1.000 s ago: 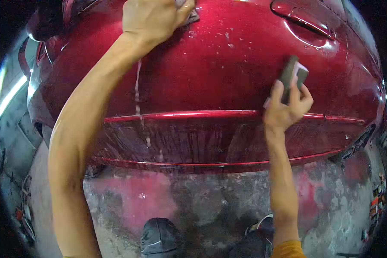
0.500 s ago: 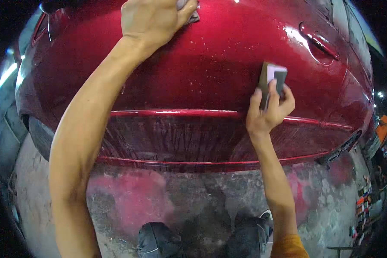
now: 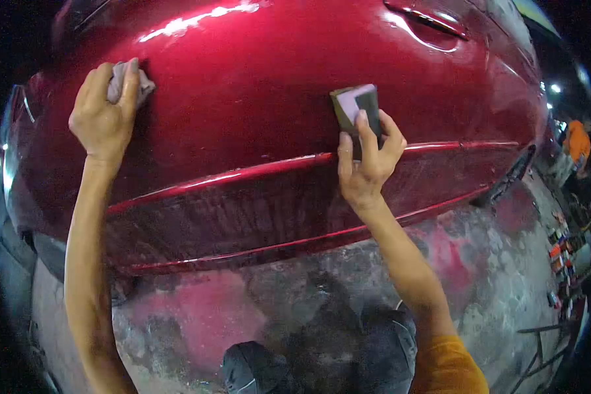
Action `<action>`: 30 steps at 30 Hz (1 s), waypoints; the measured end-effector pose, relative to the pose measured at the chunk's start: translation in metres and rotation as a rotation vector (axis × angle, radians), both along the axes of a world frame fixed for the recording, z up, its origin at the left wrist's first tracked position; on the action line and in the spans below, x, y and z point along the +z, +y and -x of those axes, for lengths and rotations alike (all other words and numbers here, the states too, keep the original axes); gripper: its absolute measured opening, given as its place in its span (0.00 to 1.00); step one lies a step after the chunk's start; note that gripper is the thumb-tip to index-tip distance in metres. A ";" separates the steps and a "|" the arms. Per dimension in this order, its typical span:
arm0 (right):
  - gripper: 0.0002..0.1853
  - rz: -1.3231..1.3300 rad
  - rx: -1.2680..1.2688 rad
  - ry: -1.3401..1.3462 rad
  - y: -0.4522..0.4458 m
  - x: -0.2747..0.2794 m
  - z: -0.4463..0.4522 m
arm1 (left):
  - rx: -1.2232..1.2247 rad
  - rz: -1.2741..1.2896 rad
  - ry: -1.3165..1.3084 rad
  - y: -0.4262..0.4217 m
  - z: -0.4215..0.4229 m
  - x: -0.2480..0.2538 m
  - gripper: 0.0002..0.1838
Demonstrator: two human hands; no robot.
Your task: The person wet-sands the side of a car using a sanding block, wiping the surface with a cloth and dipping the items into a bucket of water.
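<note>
In the head view, my left hand (image 3: 103, 118) is closed around a crumpled grey cloth (image 3: 119, 84), pressed to the left part of a red car door panel (image 3: 243, 98). My right hand (image 3: 371, 157) grips a sanding block (image 3: 368, 102) with a brownish sheet along one side; its faces look lilac and dark grey. The block is at the panel, above the raised trim line (image 3: 243, 172). Whether it touches the paint I cannot tell. The door handle (image 3: 433, 23) lies up and to the right of it.
Below the car is a concrete floor (image 3: 295, 308) with a pink-red stain (image 3: 210, 315). My knees are at the bottom. A person in orange (image 3: 578, 141) is at the far right, above scattered items (image 3: 559, 259) and a dark metal frame (image 3: 538, 351).
My left hand has come down and to the left with the cloth. The right hand shows further left with the block. The view has tilted and shifted; water drops seen earlier no longer show.
</note>
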State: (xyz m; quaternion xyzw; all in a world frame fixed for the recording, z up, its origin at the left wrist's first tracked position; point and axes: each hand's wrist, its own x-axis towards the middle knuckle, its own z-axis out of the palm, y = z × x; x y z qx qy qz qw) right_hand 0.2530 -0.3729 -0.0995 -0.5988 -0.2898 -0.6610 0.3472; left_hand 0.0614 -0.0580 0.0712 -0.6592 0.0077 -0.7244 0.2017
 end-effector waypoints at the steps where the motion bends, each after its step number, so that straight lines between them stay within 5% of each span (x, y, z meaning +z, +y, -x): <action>1: 0.28 -0.038 -0.004 0.035 -0.010 -0.003 -0.002 | 0.005 -0.002 -0.005 -0.004 -0.004 -0.001 0.15; 6: 0.28 0.171 0.117 -0.147 0.034 0.029 0.021 | -0.001 -0.145 0.067 -0.049 -0.027 0.005 0.13; 11: 0.23 -0.031 -0.210 -0.180 -0.052 0.108 -0.054 | -0.047 -0.184 0.147 -0.065 -0.034 0.009 0.12; 17: 0.22 -0.263 -0.226 0.095 -0.093 0.062 -0.082 | -0.069 -0.201 0.018 -0.126 -0.081 0.011 0.14; 21: 0.21 0.320 0.041 -0.230 -0.040 0.024 -0.020 | -0.117 -0.300 0.144 -0.175 -0.110 0.012 0.12; 23: 0.18 0.409 0.091 -0.280 -0.070 0.015 -0.035 | -0.148 -0.349 0.204 -0.172 -0.105 0.017 0.12; 30: 0.22 -0.105 -0.260 0.144 -0.183 -0.010 -0.117 | -0.056 -0.263 0.163 -0.166 -0.101 0.002 0.12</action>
